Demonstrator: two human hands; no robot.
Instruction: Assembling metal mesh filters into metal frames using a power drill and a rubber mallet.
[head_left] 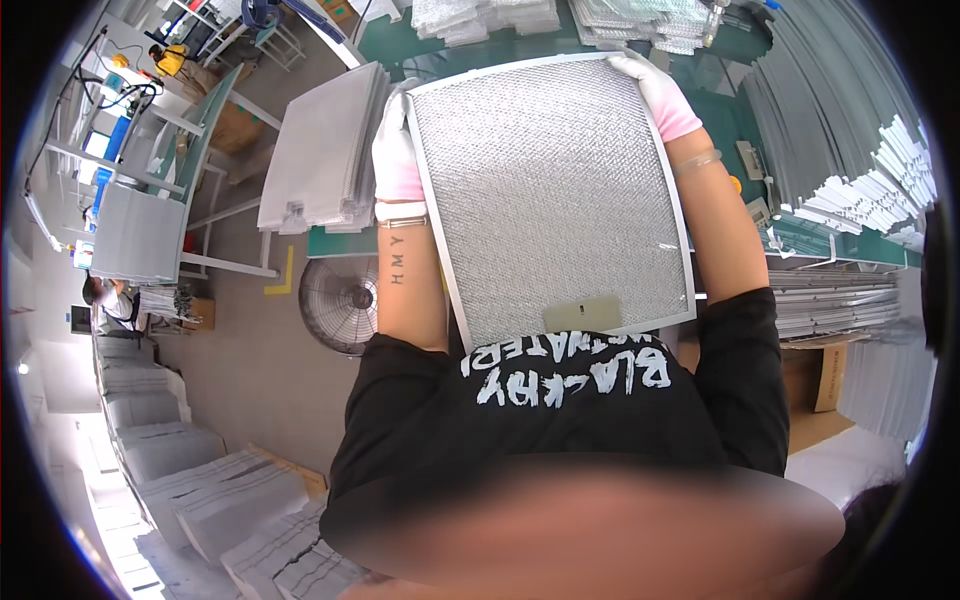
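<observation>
Both my hands hold a large rectangular metal mesh filter panel [555,190] with a thin pale frame, tilted up in front of my chest. My left hand [397,150], in a white and pink glove, grips the panel's left edge near its far corner. At the far right corner, my right hand [655,95], gloved the same way, closes round the frame. Fingers behind the panel are partly hidden. A small greenish-grey plate [583,315] sits on the mesh near its lower edge, close to my black shirt.
A green-topped table [385,38] lies beyond the panel. Stacks of panels stand at left [325,150] and right [835,110]; plastic-wrapped bundles [485,18] lie at the back. A round floor fan [340,305] stands left. Several panel stacks [240,500] line the lower left. Other people [175,62] are far off.
</observation>
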